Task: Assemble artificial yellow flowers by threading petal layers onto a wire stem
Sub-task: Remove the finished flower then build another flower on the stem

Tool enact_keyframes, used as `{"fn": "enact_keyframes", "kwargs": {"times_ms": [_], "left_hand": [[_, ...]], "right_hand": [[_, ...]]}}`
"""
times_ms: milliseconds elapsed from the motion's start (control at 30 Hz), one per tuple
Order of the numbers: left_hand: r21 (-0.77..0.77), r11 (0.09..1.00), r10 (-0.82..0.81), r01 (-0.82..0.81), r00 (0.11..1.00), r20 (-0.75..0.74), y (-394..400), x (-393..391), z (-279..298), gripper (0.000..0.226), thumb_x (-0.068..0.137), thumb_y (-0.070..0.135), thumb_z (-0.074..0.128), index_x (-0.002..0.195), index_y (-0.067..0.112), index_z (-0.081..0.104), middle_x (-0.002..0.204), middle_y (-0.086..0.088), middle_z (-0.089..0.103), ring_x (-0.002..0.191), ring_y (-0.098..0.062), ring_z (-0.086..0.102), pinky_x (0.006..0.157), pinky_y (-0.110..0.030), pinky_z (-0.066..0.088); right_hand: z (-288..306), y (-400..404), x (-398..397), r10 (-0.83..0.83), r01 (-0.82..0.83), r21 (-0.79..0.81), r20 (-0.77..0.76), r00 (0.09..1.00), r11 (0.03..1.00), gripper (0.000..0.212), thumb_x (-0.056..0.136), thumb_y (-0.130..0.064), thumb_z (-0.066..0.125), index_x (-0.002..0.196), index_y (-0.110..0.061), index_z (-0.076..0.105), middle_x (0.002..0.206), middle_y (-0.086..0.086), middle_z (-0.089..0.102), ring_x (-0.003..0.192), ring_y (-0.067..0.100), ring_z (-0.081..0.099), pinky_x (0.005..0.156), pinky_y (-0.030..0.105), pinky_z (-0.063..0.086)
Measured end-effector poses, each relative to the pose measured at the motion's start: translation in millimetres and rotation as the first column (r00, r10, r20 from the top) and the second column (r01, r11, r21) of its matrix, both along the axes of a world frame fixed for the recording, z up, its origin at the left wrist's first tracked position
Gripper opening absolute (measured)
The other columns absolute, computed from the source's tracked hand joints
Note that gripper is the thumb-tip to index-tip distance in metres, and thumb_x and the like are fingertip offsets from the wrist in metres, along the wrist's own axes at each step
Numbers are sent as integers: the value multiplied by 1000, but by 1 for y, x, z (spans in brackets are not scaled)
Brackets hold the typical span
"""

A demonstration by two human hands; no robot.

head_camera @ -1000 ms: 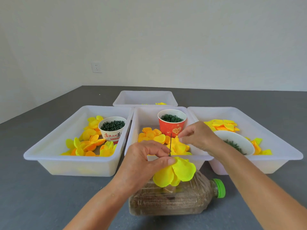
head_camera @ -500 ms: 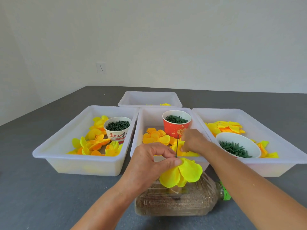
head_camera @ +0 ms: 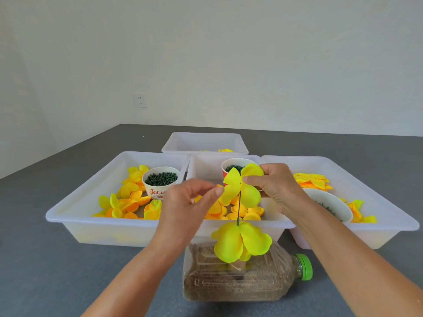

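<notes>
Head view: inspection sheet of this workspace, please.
Surface: grey tabletop, matte.
Job's things: thin dark wire stem upright above the clear plastic bottle lying on its side; large yellow petal layer low on it; smaller yellow petal layer at its tip.
Clutter: four white plastic trays with loose petals; cups of green pieces.
Grippers: left hand and right hand pinch the smaller layer.
Cables: nothing seen.
Surroundings: white wall, socket.

I see both hands, left (head_camera: 187, 209) and right (head_camera: 274, 188), pinching a yellow petal layer (head_camera: 242, 186) atop the wire stem (head_camera: 238, 209) above seated petals (head_camera: 242, 242).
</notes>
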State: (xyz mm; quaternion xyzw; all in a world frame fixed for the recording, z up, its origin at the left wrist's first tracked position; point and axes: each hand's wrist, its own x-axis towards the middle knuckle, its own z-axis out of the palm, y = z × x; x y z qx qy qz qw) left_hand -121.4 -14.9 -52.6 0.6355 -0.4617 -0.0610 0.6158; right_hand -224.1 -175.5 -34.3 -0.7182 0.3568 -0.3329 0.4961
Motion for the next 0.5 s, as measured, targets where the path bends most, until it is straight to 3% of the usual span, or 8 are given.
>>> {"fn": "enact_keyframes", "kwargs": {"times_ms": [33, 133, 233, 300, 367, 500], "left_hand": [[-4, 997, 80, -80, 996, 40, -4, 1, 4, 5, 76, 30, 72, 76, 32, 68, 78, 5, 70, 77, -9, 64, 73, -27, 52], [60, 976, 202, -207, 976, 82, -17, 6, 14, 35, 70, 26, 80, 102, 23, 66, 91, 7, 65, 81, -13, 60, 75, -31, 52], [241, 956, 176, -165, 984, -26, -28, 13, 22, 62, 68, 29, 81, 123, 15, 56, 93, 2, 62, 86, -16, 61, 80, -33, 51], [282, 959, 80, -19, 975, -208, -32, 15, 24, 50, 70, 20, 81, 115, 10, 60, 88, -6, 65, 81, -20, 63, 80, -36, 53], [228, 967, -21, 117, 923, -385, -32, 15, 23, 27, 71, 9, 78, 95, 7, 66, 81, -11, 65, 71, -20, 63, 71, -32, 54], [129, 983, -61, 130, 898, -437, -32, 13, 20, 10, 73, -1, 73, 75, 5, 65, 71, -10, 64, 61, -19, 58, 55, -21, 51]], "right_hand": [[4, 4, 0, 10, -9, -11, 30, 1000, 1000, 24, 75, -3, 73, 91, 13, 64, 79, 22, 63, 68, 24, 57, 66, 38, 53], [13, 17, -2, 76, -70, -75, 88, 993, 995, 22, 75, -3, 73, 89, 12, 64, 73, 18, 60, 65, 23, 54, 58, 30, 47], [17, 28, -4, 156, -142, -114, 133, 979, 983, 16, 76, -3, 73, 86, 7, 66, 73, 18, 60, 66, 23, 53, 61, 33, 46], [17, 32, -6, 194, -177, -119, 154, 969, 977, 11, 76, -1, 73, 83, 4, 66, 72, 18, 59, 67, 24, 52, 63, 35, 44], [15, 33, -8, 212, -194, -111, 177, 961, 975, 13, 76, 0, 72, 85, 7, 65, 72, 16, 57, 67, 23, 51, 62, 31, 44], [12, 31, -15, 248, -243, -52, 195, 949, 969, 12, 75, -4, 73, 84, 1, 68, 66, 6, 63, 60, 11, 58, 55, 20, 49]]}}
